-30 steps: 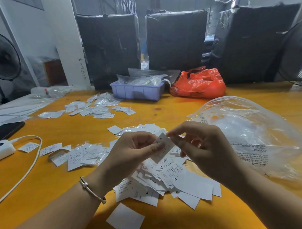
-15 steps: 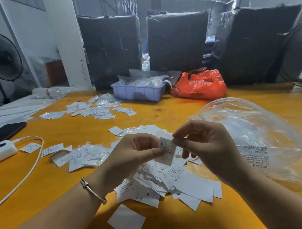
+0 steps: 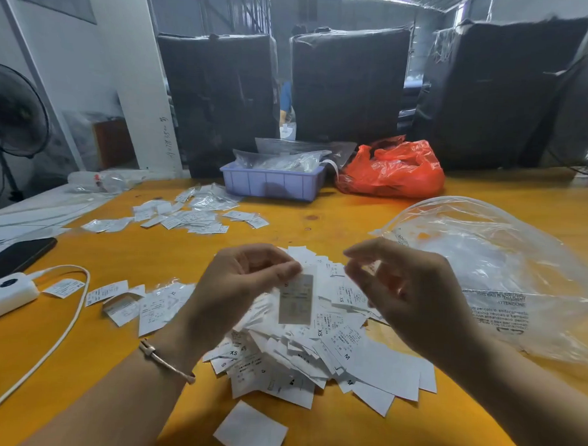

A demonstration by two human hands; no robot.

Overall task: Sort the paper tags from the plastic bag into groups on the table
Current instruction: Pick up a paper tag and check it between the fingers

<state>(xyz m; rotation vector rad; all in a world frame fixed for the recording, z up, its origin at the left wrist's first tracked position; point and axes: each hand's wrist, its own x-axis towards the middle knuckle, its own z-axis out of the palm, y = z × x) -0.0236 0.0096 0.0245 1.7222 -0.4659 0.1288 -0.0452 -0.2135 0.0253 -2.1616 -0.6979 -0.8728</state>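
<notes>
Yellow table (image 3: 319, 210): left hand (image 3: 237, 287) fingers pinch a blurred printed paper tag (image 3: 295, 298); right hand (image 3: 407, 290) fingers loosely curled, holding nothing.

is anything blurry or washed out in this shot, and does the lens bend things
Head view: the tag pinched by the left hand is motion-blurred, its print unreadable; the right hand has soft fingertips; the clear plastic bag carries glare; the black wrapped bales lean inward from wide-angle distortion; tags in the pile stay sharp enough to read XS and M.
</notes>
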